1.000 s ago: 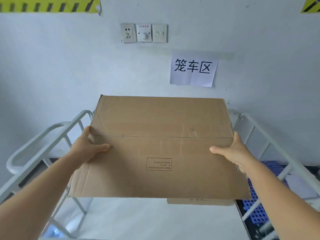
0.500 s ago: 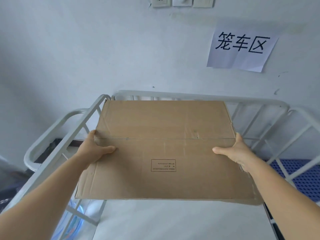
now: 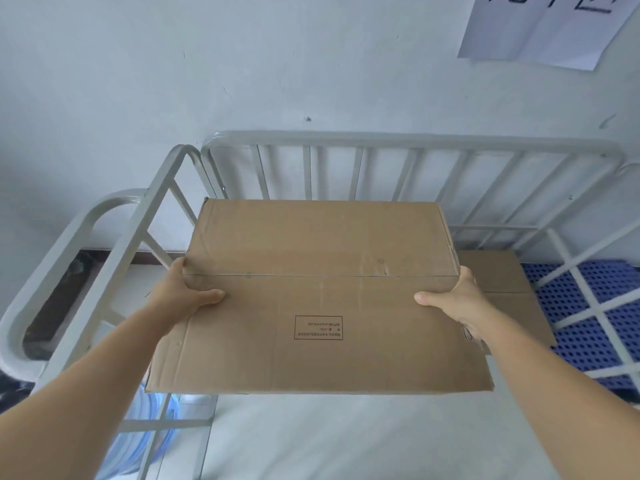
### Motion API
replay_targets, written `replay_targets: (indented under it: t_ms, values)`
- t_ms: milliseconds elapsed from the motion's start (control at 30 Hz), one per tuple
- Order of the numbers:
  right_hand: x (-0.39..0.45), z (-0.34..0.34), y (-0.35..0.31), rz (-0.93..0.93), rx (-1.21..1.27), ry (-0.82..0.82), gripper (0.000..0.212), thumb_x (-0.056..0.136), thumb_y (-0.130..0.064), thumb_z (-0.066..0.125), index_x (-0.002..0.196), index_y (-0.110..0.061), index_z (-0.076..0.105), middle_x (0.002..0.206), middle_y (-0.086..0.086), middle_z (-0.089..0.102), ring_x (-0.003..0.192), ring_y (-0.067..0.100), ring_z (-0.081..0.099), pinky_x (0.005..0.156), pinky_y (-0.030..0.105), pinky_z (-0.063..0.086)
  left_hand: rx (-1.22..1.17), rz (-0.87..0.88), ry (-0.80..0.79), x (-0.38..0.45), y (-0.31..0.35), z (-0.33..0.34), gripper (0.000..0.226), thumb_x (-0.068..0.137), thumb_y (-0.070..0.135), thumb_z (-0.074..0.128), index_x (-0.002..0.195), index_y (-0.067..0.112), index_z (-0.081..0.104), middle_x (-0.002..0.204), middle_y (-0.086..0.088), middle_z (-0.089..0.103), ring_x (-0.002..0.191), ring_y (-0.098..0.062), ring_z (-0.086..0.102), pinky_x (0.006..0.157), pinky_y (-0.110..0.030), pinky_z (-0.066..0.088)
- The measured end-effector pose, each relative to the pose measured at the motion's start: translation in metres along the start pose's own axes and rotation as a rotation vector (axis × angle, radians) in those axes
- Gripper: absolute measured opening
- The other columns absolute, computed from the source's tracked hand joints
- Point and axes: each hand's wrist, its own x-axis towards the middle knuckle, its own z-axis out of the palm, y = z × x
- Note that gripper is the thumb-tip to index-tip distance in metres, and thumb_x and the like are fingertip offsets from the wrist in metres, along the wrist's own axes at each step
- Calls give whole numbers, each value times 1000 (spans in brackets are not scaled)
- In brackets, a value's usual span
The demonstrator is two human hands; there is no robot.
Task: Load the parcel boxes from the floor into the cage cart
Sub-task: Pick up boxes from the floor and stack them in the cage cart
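Observation:
A large brown cardboard parcel box (image 3: 318, 299) hangs in the air inside the white metal cage cart (image 3: 408, 140). My left hand (image 3: 183, 292) grips its left edge with the thumb on top. My right hand (image 3: 453, 299) grips its right edge the same way. Below and to the right, a second cardboard box (image 3: 502, 282) lies in the cart, mostly hidden by the held one. The fingers under the box are out of sight.
The cart's left rail (image 3: 138, 230) and back rail with upright bars frame the box. A blue perforated panel (image 3: 588, 306) lies at the right. A paper sign (image 3: 540, 29) hangs on the white wall. A blue hose coil (image 3: 149, 431) shows low left.
The view has tilted down and moved forward. The box has gone lower and further in between the cart rails, and the second box beneath has come into sight. Both hands keep their grip.

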Motion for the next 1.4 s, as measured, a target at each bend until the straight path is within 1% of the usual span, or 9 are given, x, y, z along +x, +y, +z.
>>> replay_targets:
  t_ms: [167,267,333,500,733,867,1033,1200,1400]
  values:
    - [49,33,-3,21,11,-80,116,74,-24,85,156,-18,3,157,6,29,140,26,34,109,39,31,28,-78,16,38,-12,16,102,65,18,89,147,22,28,123,-7,54,102,-24,54,90,-40,48]
    - [84,57,3,58,-16,-120,121,73,-26,86,156,-21,-2,160,5,24,143,26,31,111,41,29,40,-129,26,67,-28,26,109,42,39,93,136,30,38,115,-1,63,97,-22,62,89,-46,53]
    - [103,74,6,77,-12,-144,124,69,-28,88,156,-22,-1,159,5,25,142,26,32,112,42,31,62,-157,23,82,-37,35,120,34,47,87,141,31,33,111,5,59,98,-21,60,90,-41,51]
    - [144,118,19,104,-20,-184,123,68,-25,89,156,-22,3,158,4,25,142,25,31,112,42,32,75,-210,33,117,-61,60,100,70,13,86,149,18,25,114,0,51,97,-19,50,85,-32,41]
    - [191,172,43,172,-70,-214,122,71,-28,86,156,-25,-2,160,2,21,140,25,34,105,39,35,82,-283,-6,179,-106,85,90,68,6,86,141,19,35,93,10,57,81,-7,56,67,-28,45]
    - [217,193,53,174,-76,-208,120,73,-26,85,156,-22,-1,162,-1,17,142,22,32,107,36,32,108,-265,-48,211,-119,105,109,58,17,92,147,19,28,116,0,56,102,-22,55,88,-34,44]
    - [254,210,59,192,-107,-185,119,72,-25,86,156,-19,3,160,5,21,142,24,32,110,39,31,132,-255,-77,251,-135,124,116,34,45,86,137,27,35,113,2,60,105,-23,60,94,-43,50]
    - [284,226,69,189,-117,-153,122,72,-25,87,157,-22,-1,162,4,15,146,24,26,113,42,27,170,-234,-36,277,-150,154,96,66,21,88,142,21,29,111,1,52,102,-23,52,91,-38,46]
    - [306,250,85,183,-114,-122,125,68,-28,89,156,-25,-1,162,1,14,145,25,27,111,44,31,199,-198,-28,304,-168,173,98,70,19,86,146,22,24,116,3,47,105,-24,49,90,-40,45]
